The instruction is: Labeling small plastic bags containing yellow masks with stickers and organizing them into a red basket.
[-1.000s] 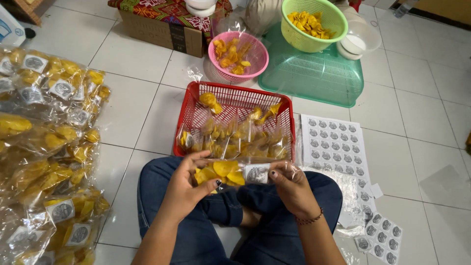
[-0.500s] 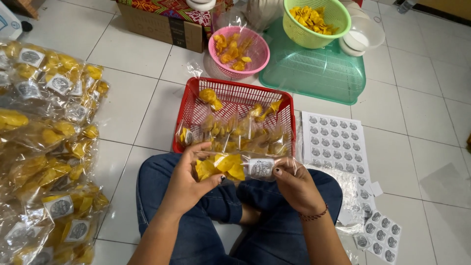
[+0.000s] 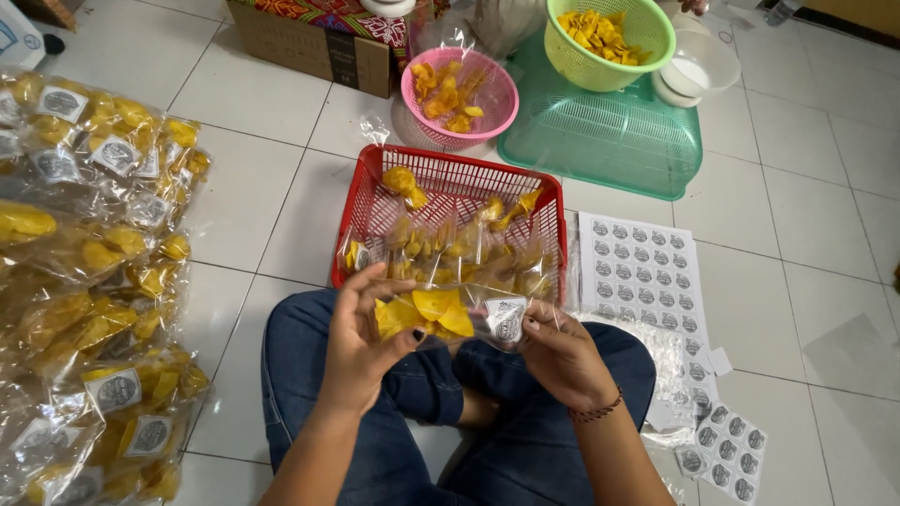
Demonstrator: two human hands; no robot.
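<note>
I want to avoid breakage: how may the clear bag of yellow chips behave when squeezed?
The clear bag is thin film, so probably floppy and light. The chips inside look brittle and may crack under the left hand or right hand.

**Surroundings on the tiled floor**

A red mesh basket (image 3: 457, 184) sits at centre, just past twelve o'clock of the seated person's knees, holding clear packets of yellow chips. At twelve o'clock beyond it stands a pink colander (image 3: 487, 101) with loose chips; at one o'clock a green colander (image 3: 637, 47) of chips rests on an upturned teal basket (image 3: 609, 145), beside a white bowl (image 3: 698, 70). A cardboard box (image 3: 309, 47) lies at eleven o'clock. Sealed, labelled chip packets (image 3: 94, 281) are piled at nine o'clock. Sheets of round stickers (image 3: 647, 272) lie at three o'clock, with a smaller sticker sheet (image 3: 727, 450) at four o'clock.
</note>
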